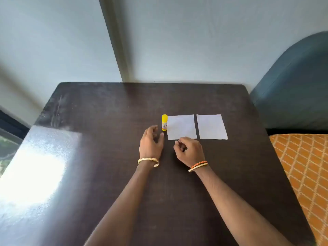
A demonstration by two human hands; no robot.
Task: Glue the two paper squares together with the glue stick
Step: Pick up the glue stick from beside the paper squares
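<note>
Lying flat on the dark table [106,157], two white paper squares sit side by side with a narrow gap between them — the left paper square [181,126] and the right paper square [211,126]; a yellow glue stick [164,122] stands upright, capped, just beside the left square's left edge; the left hand [150,142] hovers near the stick's base, fingers relaxed and slightly spread, holding nothing; the right hand [190,150] sits at the left square's near edge, fingers curled loosely inward — whether the fingertips touch the paper I cannot tell; each wrist bears bangles; a blue chair [292,86] and an orange patterned cushion [301,166] stand to the right.
</note>
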